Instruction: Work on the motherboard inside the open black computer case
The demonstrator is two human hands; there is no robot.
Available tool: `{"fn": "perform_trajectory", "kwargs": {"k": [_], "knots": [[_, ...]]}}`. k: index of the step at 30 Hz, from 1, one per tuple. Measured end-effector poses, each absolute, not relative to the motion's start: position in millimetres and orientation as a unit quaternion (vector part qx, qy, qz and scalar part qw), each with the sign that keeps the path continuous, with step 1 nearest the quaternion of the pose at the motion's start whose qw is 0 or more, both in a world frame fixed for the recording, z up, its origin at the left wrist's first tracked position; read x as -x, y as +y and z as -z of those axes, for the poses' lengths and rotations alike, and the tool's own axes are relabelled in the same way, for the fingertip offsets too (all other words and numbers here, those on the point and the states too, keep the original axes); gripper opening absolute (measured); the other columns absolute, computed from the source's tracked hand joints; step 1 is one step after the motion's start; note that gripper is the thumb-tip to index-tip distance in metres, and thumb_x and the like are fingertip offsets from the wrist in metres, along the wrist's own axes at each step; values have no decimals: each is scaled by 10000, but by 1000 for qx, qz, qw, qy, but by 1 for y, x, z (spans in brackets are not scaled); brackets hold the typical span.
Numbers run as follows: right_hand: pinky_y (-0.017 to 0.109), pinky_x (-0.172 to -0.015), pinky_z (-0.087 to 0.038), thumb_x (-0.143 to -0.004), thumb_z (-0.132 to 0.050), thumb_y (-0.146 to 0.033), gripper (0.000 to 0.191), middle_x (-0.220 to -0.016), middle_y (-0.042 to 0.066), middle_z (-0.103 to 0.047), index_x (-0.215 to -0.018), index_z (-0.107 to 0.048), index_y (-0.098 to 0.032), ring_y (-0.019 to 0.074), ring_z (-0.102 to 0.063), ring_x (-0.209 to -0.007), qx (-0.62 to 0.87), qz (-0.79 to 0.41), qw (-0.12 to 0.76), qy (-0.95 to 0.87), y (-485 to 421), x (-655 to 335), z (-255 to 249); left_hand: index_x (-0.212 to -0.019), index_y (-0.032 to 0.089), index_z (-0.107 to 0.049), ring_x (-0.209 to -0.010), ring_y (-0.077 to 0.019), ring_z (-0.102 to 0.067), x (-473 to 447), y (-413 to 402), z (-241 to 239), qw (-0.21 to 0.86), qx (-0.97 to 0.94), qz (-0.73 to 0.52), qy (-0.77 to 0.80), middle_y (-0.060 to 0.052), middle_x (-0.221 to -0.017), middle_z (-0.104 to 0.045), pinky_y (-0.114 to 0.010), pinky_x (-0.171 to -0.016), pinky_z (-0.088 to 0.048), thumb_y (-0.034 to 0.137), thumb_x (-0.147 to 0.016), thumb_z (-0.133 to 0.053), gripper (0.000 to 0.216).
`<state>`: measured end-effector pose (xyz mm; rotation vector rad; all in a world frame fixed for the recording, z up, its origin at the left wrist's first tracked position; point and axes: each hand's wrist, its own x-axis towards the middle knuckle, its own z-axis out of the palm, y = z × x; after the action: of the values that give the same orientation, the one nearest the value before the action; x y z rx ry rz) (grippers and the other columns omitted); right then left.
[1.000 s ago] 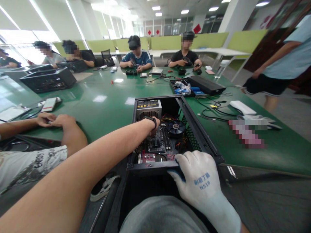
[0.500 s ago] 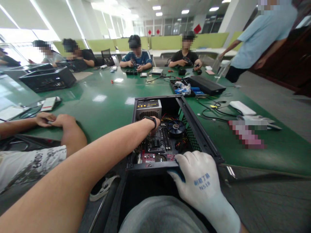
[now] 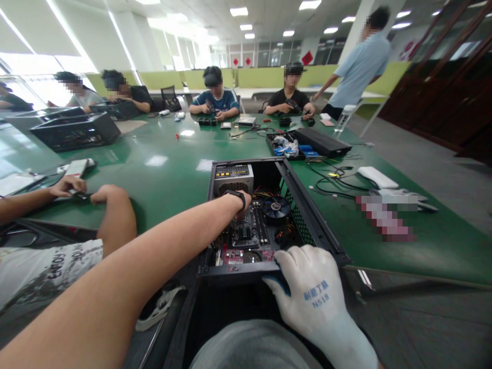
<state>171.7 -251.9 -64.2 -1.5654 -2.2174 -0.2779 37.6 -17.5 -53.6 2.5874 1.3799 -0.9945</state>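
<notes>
An open black computer case lies before me at the table's near edge. Inside it are a power supply, a round cooling fan and a motherboard. My bare left hand, with a dark band at the wrist, reaches down into the case beside the power supply. Its fingers are hidden, so I cannot tell what they touch. In a white glove, my right hand grips the case's near edge, fingers over the top and thumb underneath.
Right of the case lie black cables, a white object and a glove. Beyond it sits an open black box with gloves inside. At left, a neighbour's hands hold a small dark item. Other people sit across the green table.
My view has tilted up slightly. Both my hands stay where they were on the case. The person in light blue has walked farther off, and the neighbour's hands have moved apart.
</notes>
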Motion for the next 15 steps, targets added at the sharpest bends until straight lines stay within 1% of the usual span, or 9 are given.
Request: {"fn": "perform_trajectory", "kwargs": {"k": [4,8,15], "knots": [[364,-703,-214,-761,-690,-402,235,-786,41,-556,-893,-598,-231,229,-410,-761,559,103,214,-794,-251,-171,64,-1028,88,-752,-975,-301,-694,-36,-15,57,25,-838,314,446,-170,-1053,-743,-325,-866,-551,253,-482,-883,585],[366,-706,-217,-746,-708,-401,260,-800,40,-558,-912,-598,-234,233,-415,-769,561,105,213,-793,-250,-171,64,-1042,87,-751,-973,-305,-694,-36,-14,58,27,-837,317,446,-171,-1064,-740,-336,-877,-549,250,-488,-876,591],[365,-707,-215,-785,-668,-418,244,-806,45,-559,-922,-595,-230,233,-415,-773,561,105,200,-796,-251,-172,64,-1084,94,-741,-1006,-317,-684,-38,-17,55,34,-832,302,464,-164,-1060,-741,-340,-910,-536,252,-456,-893,665]]}}
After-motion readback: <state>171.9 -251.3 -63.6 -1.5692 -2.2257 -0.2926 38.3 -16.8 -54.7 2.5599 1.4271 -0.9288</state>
